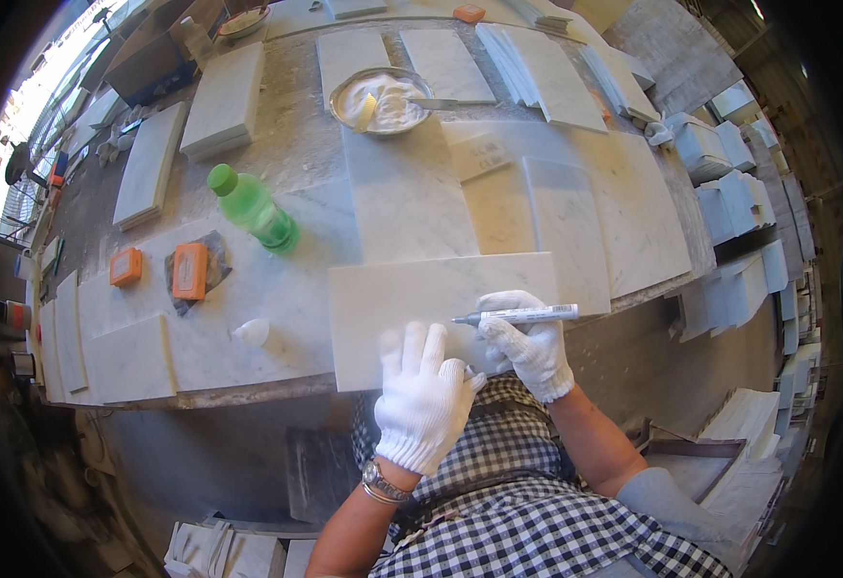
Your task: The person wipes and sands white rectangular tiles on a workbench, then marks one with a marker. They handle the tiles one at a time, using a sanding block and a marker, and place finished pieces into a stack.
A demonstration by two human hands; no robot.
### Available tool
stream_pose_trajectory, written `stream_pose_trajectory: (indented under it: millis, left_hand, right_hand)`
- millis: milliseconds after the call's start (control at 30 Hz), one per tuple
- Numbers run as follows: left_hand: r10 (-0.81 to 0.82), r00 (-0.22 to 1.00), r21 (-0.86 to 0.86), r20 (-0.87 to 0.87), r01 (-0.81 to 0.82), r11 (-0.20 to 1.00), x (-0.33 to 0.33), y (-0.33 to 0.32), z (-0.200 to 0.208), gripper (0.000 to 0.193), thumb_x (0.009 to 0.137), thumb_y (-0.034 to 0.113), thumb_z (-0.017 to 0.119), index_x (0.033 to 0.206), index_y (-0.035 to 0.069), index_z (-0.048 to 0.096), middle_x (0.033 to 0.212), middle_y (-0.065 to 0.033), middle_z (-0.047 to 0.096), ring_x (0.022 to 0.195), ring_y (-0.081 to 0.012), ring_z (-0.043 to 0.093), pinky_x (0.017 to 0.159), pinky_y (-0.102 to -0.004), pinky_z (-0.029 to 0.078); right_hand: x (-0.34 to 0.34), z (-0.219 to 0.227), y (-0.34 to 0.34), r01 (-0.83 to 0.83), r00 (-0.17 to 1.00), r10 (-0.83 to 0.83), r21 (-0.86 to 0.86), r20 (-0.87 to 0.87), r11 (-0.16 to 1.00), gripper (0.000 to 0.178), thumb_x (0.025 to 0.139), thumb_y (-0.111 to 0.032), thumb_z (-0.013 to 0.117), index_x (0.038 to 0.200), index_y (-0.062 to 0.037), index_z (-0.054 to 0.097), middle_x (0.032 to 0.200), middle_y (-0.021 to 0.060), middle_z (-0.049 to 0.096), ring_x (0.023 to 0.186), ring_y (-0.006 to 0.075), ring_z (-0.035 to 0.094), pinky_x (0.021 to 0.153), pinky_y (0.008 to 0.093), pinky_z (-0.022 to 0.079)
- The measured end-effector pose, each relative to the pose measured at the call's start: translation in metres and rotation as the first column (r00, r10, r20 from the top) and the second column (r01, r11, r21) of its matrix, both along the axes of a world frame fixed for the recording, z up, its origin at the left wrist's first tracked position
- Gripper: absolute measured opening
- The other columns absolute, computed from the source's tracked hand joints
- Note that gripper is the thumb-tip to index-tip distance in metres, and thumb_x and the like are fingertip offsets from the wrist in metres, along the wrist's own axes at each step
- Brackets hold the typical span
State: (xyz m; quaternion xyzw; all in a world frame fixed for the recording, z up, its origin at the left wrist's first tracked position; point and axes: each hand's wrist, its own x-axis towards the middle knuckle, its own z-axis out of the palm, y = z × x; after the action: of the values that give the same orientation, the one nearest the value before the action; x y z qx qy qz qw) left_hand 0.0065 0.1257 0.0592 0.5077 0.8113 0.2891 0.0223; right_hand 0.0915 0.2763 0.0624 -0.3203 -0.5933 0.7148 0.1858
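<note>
My right hand, in a white knit glove, grips a silver-grey marker pen. The pen lies nearly level over a white marble tile, its dark tip pointing left. My left hand, gloved alike, is at the tile's near edge. Several of its fingers stretch over the tile's surface. Its thumb and forefinger come together at a small greyish piece, mostly hidden between them. The tile overhangs the near edge of the table close to my checked apron.
A green bottle, orange boxes and a small white nozzle-shaped piece stand to the left. A metal bowl of white paste, with a spatula, sits beyond. Stacked tiles line the table; more slabs stand at right.
</note>
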Motion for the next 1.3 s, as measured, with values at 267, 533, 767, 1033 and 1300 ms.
stream_pose_trajectory:
  millis: [267,533,767,1033,1300]
  left_hand:
    - [0.065,0.99,-0.017,0.123,-0.064,0.998,0.005,-0.006,-0.007,0.022,0.079,0.028,0.077,0.087,0.009,0.069,0.129,-0.0095,0.062,0.119,-0.0415,0.054,0.097,-0.0505,0.046]
    - [-0.091,0.985,0.016,0.148,0.089,0.996,0.006,-0.019,-0.009,0.021,0.084,0.03,0.073,0.087,0.01,0.069,0.129,-0.0108,0.063,0.125,-0.0399,0.052,0.109,-0.0582,0.034]
    - [-0.078,0.967,0.044,0.241,0.069,0.997,0.008,-0.019,-0.009,0.024,0.083,0.03,0.074,0.08,0.008,0.065,0.135,-0.0135,0.061,0.132,-0.0433,0.049,0.117,-0.0644,0.02]
    - [-0.084,0.974,0.04,0.211,0.077,0.996,0.01,-0.02,-0.013,0.028,0.087,0.034,0.071,0.08,0.008,0.064,0.133,-0.0154,0.062,0.131,-0.0433,0.05,0.117,-0.0645,0.02]
    - [0.01,0.986,0.056,0.165,-0.02,0.998,0.007,-0.014,-0.013,0.027,0.082,0.032,0.076,0.08,0.007,0.065,0.136,-0.0158,0.058,0.132,-0.0483,0.047,0.116,-0.0633,0.024]
  right_hand:
    - [0.002,-0.005,-0.001,-0.035,0.999,0.035,0.031,-0.007,0.999,0.029,0.089,-0.012,0.076,0.112,0.0004,0.066,0.089,0.0059,0.071,0.065,0.0056,0.061,0.054,0.0191,0.051]
    - [0.001,-0.014,0.003,-0.232,0.971,0.196,0.336,0.138,0.913,0.03,0.088,-0.012,0.077,0.114,0.0032,0.068,0.101,0.01,0.073,0.088,0.0119,0.068,0.08,0.0272,0.057]
    - [-0.002,-0.01,0.002,-0.277,0.961,0.234,0.455,0.149,0.847,0.026,0.088,-0.013,0.076,0.108,0.0028,0.071,0.103,0.012,0.073,0.09,0.016,0.069,0.081,0.0292,0.057]
    - [-0.003,-0.014,0.0,-0.28,0.959,0.22,0.5,0.177,0.819,0.026,0.089,-0.016,0.073,0.107,0.0026,0.071,0.104,0.0119,0.073,0.091,0.0178,0.07,0.08,0.0302,0.057]
    - [-0.001,-0.009,0.0,-0.113,0.993,0.102,0.184,0.065,0.976,0.031,0.09,-0.014,0.076,0.115,-0.0011,0.066,0.09,0.0039,0.071,0.065,0.0038,0.061,0.054,0.0181,0.05]
